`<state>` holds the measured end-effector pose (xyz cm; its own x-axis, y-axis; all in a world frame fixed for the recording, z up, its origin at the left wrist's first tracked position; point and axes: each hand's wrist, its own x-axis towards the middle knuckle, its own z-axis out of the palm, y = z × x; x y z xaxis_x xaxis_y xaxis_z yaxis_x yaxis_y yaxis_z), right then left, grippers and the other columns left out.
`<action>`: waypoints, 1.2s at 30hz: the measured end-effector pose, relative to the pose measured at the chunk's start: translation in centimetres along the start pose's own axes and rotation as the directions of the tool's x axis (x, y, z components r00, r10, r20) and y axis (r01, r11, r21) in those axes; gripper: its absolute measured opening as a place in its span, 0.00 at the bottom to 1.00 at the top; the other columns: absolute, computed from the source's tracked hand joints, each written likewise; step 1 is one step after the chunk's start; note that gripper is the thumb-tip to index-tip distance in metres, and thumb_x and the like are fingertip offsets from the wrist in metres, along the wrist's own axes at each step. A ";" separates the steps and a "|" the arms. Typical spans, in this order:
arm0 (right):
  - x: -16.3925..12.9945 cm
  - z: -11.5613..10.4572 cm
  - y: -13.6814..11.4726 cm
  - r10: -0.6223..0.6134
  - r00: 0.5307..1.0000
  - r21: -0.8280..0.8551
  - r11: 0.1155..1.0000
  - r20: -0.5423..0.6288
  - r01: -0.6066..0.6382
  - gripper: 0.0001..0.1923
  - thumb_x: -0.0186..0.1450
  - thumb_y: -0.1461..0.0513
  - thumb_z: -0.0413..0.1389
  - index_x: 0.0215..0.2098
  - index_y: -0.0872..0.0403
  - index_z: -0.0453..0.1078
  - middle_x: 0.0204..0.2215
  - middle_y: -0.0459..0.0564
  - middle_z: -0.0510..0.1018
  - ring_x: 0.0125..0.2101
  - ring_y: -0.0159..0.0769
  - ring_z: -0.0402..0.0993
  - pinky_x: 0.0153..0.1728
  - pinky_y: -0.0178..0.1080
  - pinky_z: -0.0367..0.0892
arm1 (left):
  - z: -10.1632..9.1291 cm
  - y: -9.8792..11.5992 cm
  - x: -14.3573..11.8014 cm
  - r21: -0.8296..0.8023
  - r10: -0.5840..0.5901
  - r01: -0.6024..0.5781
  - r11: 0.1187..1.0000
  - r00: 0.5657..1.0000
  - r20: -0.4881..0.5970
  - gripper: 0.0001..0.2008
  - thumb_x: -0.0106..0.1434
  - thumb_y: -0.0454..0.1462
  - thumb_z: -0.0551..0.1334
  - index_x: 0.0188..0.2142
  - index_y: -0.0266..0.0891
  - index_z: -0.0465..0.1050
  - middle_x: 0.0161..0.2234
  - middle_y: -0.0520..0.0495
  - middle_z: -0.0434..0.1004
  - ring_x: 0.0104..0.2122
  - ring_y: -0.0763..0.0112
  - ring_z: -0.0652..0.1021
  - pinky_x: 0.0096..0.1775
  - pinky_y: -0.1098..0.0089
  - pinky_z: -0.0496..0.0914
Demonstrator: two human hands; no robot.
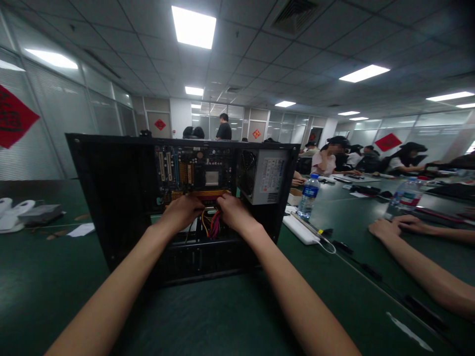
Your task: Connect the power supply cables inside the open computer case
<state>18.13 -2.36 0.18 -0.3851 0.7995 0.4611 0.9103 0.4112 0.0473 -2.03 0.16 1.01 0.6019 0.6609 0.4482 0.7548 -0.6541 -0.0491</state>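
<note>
A black computer case (118, 217) stands open-sided on the table in front of me. Its motherboard (208, 159) shows at the back, with a square silver processor area and long yellow and red memory slots (208, 194) below it. My left hand (184, 210) reaches in at the left end of these slots, fingers bent and closed. At their right end, my right hand (233, 210) has its fingers curled together. Whatever the fingertips grip is hidden. A bundle of coloured power cables (212, 225) hangs between the hands. The power supply (265, 178) sits at the upper right inside the case.
Right of the case stand a water bottle (308, 195) and a white power bank (301, 230) with a cable. Another person's hands (397, 226) rest on the green table (208, 316) at the right. A grey box (40, 215) and white rolls (13, 215) lie left.
</note>
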 end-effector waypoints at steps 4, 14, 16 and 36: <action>0.2 0.8 -0.1 -0.016 1.000 0.011 1.000 0.022 0.016 0.13 0.64 0.73 0.51 0.44 0.59 0.73 0.44 0.57 0.76 0.45 0.42 0.74 0.41 0.38 0.67 | 1.0 0.1 0.2 0.003 0.024 -0.024 1.000 0.999 0.039 0.13 0.65 0.34 0.60 0.44 0.46 0.82 0.46 0.48 0.83 0.44 0.63 0.81 0.43 0.70 0.72; -0.1 1.0 -0.4 -0.010 0.999 0.043 0.999 0.049 0.008 0.13 0.64 0.72 0.51 0.44 0.58 0.73 0.45 0.56 0.76 0.46 0.41 0.74 0.42 0.36 0.66 | 1.7 0.7 1.1 -0.021 0.002 0.001 1.000 0.993 0.122 0.14 0.64 0.29 0.60 0.44 0.42 0.82 0.44 0.42 0.82 0.44 0.60 0.81 0.44 0.68 0.71; -0.1 1.2 -0.3 -0.016 0.999 0.049 0.999 0.043 0.014 0.13 0.64 0.71 0.52 0.44 0.58 0.73 0.45 0.56 0.76 0.46 0.42 0.74 0.42 0.36 0.66 | 1.6 0.7 1.1 -0.014 0.004 -0.002 1.000 0.993 0.120 0.15 0.64 0.29 0.60 0.44 0.42 0.83 0.44 0.41 0.82 0.45 0.60 0.81 0.45 0.68 0.71; -0.1 1.3 -0.5 -0.026 0.998 0.100 0.995 0.057 0.020 0.13 0.64 0.70 0.54 0.45 0.58 0.74 0.45 0.57 0.77 0.45 0.43 0.76 0.41 0.37 0.68 | 2.1 0.5 0.5 -0.001 -0.040 0.040 0.999 0.995 0.088 0.16 0.64 0.27 0.60 0.47 0.42 0.82 0.45 0.42 0.81 0.46 0.59 0.80 0.47 0.66 0.71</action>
<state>17.54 -2.08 -1.09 -0.4162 0.8122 0.4088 0.8827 0.4688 -0.0328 -0.81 0.96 -0.61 0.5922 0.7161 0.3694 0.7778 -0.6278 -0.0300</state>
